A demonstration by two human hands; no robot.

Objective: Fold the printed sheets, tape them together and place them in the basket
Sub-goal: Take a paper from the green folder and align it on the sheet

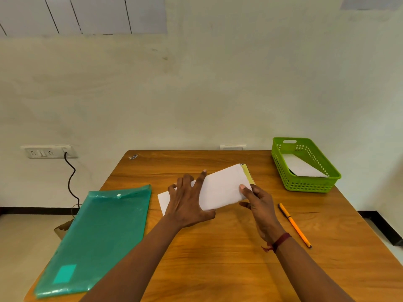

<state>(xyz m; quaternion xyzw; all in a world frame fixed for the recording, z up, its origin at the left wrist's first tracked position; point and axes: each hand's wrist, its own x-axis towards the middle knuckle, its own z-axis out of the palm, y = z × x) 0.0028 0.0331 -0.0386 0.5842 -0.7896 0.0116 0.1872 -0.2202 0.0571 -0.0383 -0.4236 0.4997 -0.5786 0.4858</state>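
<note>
while pinched, folded sheet (pixel 222 188), long axis far-right

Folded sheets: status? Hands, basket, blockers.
Left hand spread on folded sheets; right hand pinches their right end. Green basket holds white paper. Orange pen lies aside, nothing blocking.

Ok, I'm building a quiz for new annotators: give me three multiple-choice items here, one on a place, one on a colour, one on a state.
1. Where does the pen lie? A) on the floor B) right of the right hand C) on a chair
2. What colour is the basket? A) green B) red C) white
3. What is the right hand doing? A) hanging idle B) pinching the folded sheet C) holding the pen
Answers: B, it lies beside that hand; A, its walls are bright green; B, thumb and fingers clamp the sheet's end.
</note>
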